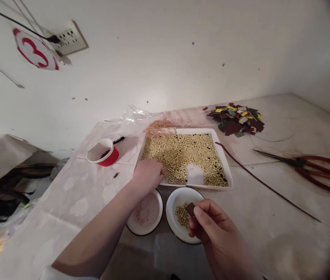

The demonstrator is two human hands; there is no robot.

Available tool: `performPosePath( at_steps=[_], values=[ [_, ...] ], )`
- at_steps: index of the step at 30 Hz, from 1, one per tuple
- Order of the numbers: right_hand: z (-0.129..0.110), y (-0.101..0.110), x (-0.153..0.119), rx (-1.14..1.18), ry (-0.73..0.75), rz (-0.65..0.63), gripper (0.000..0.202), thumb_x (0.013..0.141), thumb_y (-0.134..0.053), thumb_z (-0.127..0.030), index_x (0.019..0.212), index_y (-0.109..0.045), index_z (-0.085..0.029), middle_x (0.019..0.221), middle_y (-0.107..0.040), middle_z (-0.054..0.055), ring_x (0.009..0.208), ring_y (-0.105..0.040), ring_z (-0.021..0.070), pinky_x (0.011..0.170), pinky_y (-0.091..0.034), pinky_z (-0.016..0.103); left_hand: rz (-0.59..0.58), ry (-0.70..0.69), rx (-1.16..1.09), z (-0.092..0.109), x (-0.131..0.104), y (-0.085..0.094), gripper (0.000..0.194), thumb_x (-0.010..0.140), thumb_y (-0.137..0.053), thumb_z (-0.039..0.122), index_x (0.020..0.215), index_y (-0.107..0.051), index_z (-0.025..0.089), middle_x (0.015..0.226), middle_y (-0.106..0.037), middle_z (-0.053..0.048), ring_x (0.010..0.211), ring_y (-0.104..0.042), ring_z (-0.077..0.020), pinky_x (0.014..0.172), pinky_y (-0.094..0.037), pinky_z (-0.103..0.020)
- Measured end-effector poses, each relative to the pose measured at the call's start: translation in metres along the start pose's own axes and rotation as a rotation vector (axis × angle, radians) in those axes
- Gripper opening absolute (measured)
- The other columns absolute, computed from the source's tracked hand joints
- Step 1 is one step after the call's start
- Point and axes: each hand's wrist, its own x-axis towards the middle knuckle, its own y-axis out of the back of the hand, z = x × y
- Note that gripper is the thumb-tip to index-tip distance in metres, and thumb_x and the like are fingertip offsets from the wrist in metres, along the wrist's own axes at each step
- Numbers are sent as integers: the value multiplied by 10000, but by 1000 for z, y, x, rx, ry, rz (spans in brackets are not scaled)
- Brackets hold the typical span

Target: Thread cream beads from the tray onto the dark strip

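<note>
A white tray (227, 171) full of pale yellow beans (170, 155), probably soybeans, stands mid-table, with a few dark ones among them. My left hand (149, 171) rests over its near left corner, fingers curled; whatever they hold is hidden. Between the thumb and fingers of my right hand (211, 221) is a small dark brown square piece (190, 209). That hand hovers over the right white dish (172, 198), which holds a small heap of beans (181, 214). Left of it, partly behind my left forearm, lies a second white dish (145, 217) with reddish residue.
A red and white paper cup (110, 157) and a black marker (119, 140) are at left. Thin copper-coloured strands (159, 128) lie at the tray's back edge. Coloured scraps (237, 120) are piled behind right. Scissors (304, 163) and a dark red strip (264, 181) lie at right.
</note>
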Motion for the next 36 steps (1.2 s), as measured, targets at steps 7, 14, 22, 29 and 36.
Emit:
performPosePath(
  at_steps=[7, 14, 22, 29, 36],
  values=[
    [0, -2, -1, -3, -17, -5, 290, 690, -750, -442, 666, -603, -193, 578, -574, -34, 532, -506, 101, 537, -409, 228, -12, -20, -6, 3, 2, -1, 264, 881, -548, 305, 1099, -588, 161, 1119, -621, -81, 956, -614, -211, 814, -520, -429],
    [-2, -2, 0, 8, -19, 5, 281, 691, -751, -430, 662, -605, -192, 577, -574, -36, 531, -499, 97, 539, -403, 225, 126, -21, -138, 5, 0, 8, 103, 838, -575, 219, 794, -641, 154, 848, -657, -45, 824, -614, -192, 746, -503, -370],
    [0, -1, 1, 10, -42, 15, 304, 675, -758, -443, 674, -597, -186, 564, -566, -29, 524, -488, 104, 526, -394, 236, 424, -145, -560, 45, -72, 34, 103, 706, -572, 100, 681, -554, 199, 727, -606, 7, 751, -574, -156, 676, -461, -295],
    [-2, -4, -3, 16, -49, -52, 291, 720, -723, -443, 686, -585, -188, 591, -556, -29, 554, -468, 105, 547, -389, 245, 578, -193, -573, 70, -82, 13, 85, 723, -588, 100, 704, -584, 182, 743, -624, -23, 731, -552, -180, 663, -452, -341],
    [0, -3, -2, -26, -38, -42, 310, 729, -713, -447, 659, -568, -182, 578, -543, -29, 554, -460, 106, 547, -396, 246, 590, -188, -525, 70, -83, 11, 91, 709, -590, 84, 689, -579, 173, 731, -629, -33, 722, -556, -189, 658, -459, -356]
  ],
)
